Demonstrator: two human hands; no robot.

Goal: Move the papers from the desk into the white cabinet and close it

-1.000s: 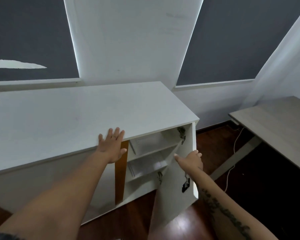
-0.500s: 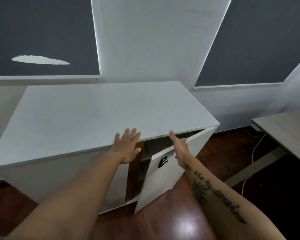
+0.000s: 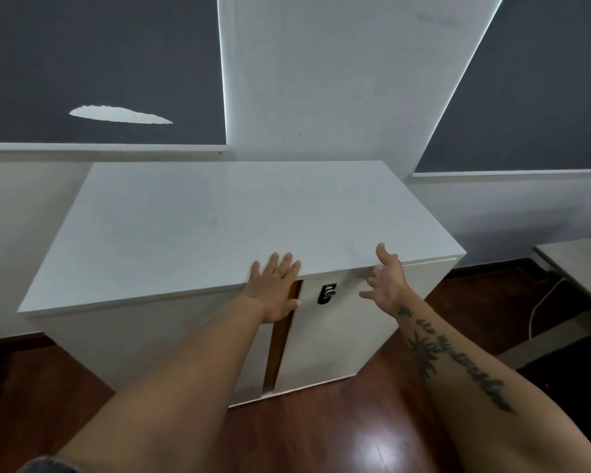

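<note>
The white cabinet point(image 3: 219, 227) stands against the wall in front of me. Its right door point(image 3: 338, 332) sits flush with the front, with a black lock point(image 3: 326, 293) near its top left corner. A brown strip point(image 3: 280, 339) shows between the two door panels. My left hand point(image 3: 275, 288) rests flat with fingers spread on the front edge of the cabinet top. My right hand point(image 3: 386, 278) hovers open at the top of the right door, fingers apart, holding nothing. The cabinet's inside and any papers are hidden.
A grey desk point(image 3: 580, 264) pokes in at the right edge, with a white cable point(image 3: 539, 308) hanging beside it. The floor point(image 3: 321, 438) is dark glossy wood. Dark blinds point(image 3: 99, 63) cover the windows behind the cabinet.
The right door swung from wide open to flush with the cabinet front, pushed by my right hand. The shelves are now hidden. My left hand stayed on the top edge.
</note>
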